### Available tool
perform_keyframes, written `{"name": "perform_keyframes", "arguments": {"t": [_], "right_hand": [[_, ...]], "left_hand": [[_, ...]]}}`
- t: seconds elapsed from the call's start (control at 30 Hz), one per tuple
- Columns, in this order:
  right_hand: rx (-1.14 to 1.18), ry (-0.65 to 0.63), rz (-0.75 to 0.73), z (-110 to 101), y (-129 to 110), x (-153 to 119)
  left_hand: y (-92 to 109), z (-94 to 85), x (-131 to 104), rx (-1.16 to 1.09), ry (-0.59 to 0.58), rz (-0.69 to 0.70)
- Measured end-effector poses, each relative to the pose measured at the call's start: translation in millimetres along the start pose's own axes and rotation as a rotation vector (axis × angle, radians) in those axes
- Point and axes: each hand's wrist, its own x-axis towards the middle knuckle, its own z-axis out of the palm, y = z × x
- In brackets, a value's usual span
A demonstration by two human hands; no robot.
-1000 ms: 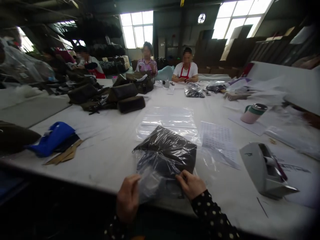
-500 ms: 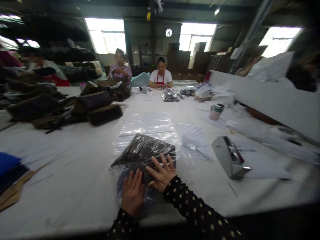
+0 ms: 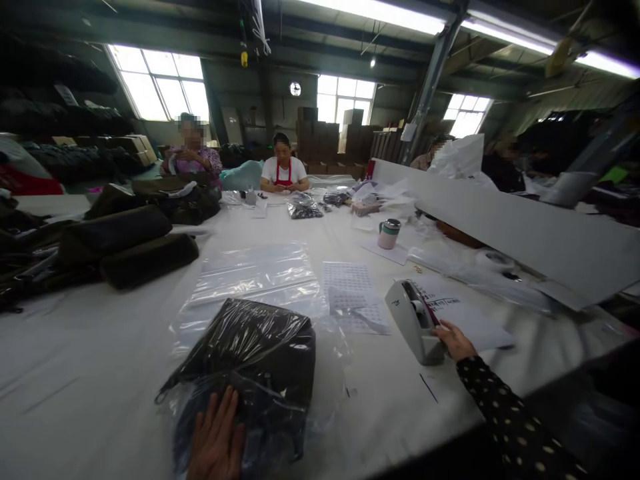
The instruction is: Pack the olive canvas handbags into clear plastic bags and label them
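A dark bag point(image 3: 260, 353) wrapped in clear plastic lies on the white table near its front edge. My left hand point(image 3: 217, 437) rests flat on the lower left of the plastic, fingers stretched out. More clear plastic sheets point(image 3: 260, 273) lie just beyond the bag. To the right, my right hand point(image 3: 454, 339) reaches the front end of a grey tape dispenser point(image 3: 413, 320); its fingers are closed at the tape end, and what they pinch is too small to make out. A printed sheet point(image 3: 353, 293) lies between bag and dispenser.
Dark bags point(image 3: 120, 247) are piled at the left. A lidded cup point(image 3: 389, 235) stands beyond the dispenser, near loose plastic and papers. A low white partition point(image 3: 500, 220) runs along the right. Across the table sits a person in a red apron point(image 3: 284, 175); another person point(image 3: 193, 157) is further left.
My right hand has left the wrapped bag and moved right to the tape dispenser. My left hand is still on the plastic. The camera view has turned to the right.
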Motion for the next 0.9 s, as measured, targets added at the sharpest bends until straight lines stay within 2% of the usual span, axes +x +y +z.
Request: {"name": "perform_keyframes", "arguments": {"t": [0.13,0.3,0.43,0.5,0.57,0.63,0.7,0.77,0.83,0.9], "right_hand": [[0.049,-0.054,0.081,3.4,5.0,-1.5],[0.05,-0.047,0.179,-24.2,18.7,-6.5],[-0.198,-0.119,0.326,-43.3,38.3,-21.5],[-0.353,-0.154,0.352,-50.6,41.8,-22.5],[-0.478,-0.179,0.343,-57.5,36.3,-20.5],[-0.556,-0.203,0.306,-59.2,20.3,-21.8],[-0.549,-0.257,0.192,-48.1,-5.9,-31.7],[-0.452,-0.382,0.028,-20.2,-39.6,-51.6],[-0.32,-0.586,-0.116,22.0,-76.8,-80.1],[-0.226,-0.844,-0.209,71.9,-112.8,-114.9]], "left_hand": [[-1.4,0.7,-0.7,0.017,-0.007,0.005],[0.7,-0.4,-0.5,0.028,-0.002,0.012],[3.4,-1.6,2.9,0.013,-0.003,0.03],[4.8,-2.0,4.7,0.005,0.02,0.035],[5.6,-2.0,6.1,-0.006,0.025,0.03],[6.2,-1.8,6.5,-0.019,0.016,0.018],[7.6,-2.8,5.4,-0.039,0.022,-0.014],[11.3,-6.3,3.2,-0.066,0.027,-0.065],[16.4,-11.6,1.4,-0.095,0.005,-0.114],[20.7,-16.1,1.1,-0.122,-0.051,-0.152]]}}
